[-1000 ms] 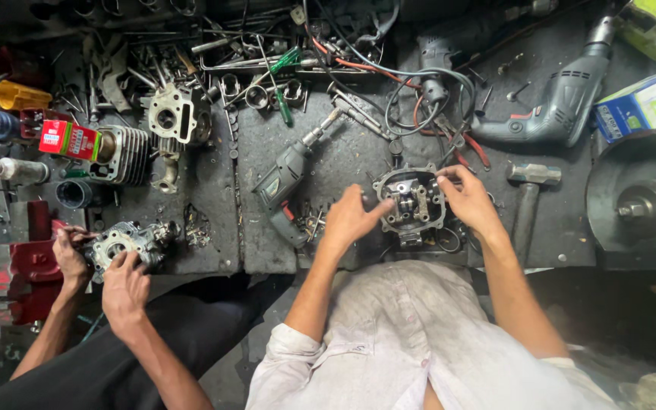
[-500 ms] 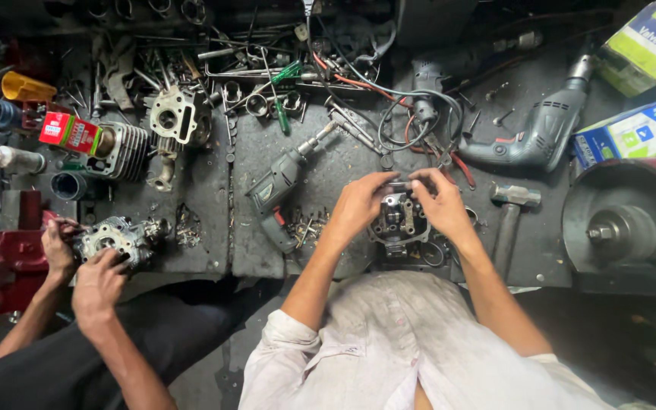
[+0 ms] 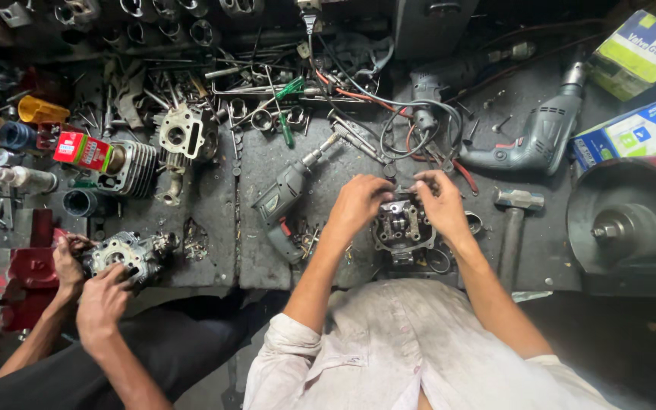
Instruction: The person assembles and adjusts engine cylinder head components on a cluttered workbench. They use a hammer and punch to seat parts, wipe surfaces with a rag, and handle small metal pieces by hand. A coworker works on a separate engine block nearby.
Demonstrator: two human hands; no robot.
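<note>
Two hands grip a metal engine part on a cluttered workbench.

Left hand (image 3: 358, 203) and right hand (image 3: 442, 203) clasp the engine part (image 3: 398, 225) at frame centre; a grey drill (image 3: 286, 196) lies just left, a hammer (image 3: 513, 222) right, a co-worker's hands (image 3: 89, 285) lower left.

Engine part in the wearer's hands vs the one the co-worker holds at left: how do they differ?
The dark engine part lies flat on the bench mat, gripped from both sides by the left hand and right hand. The silvery engine part looks paler and sits at the bench's front edge, held by the co-worker's hands. Both are metal castings with round openings.
</note>
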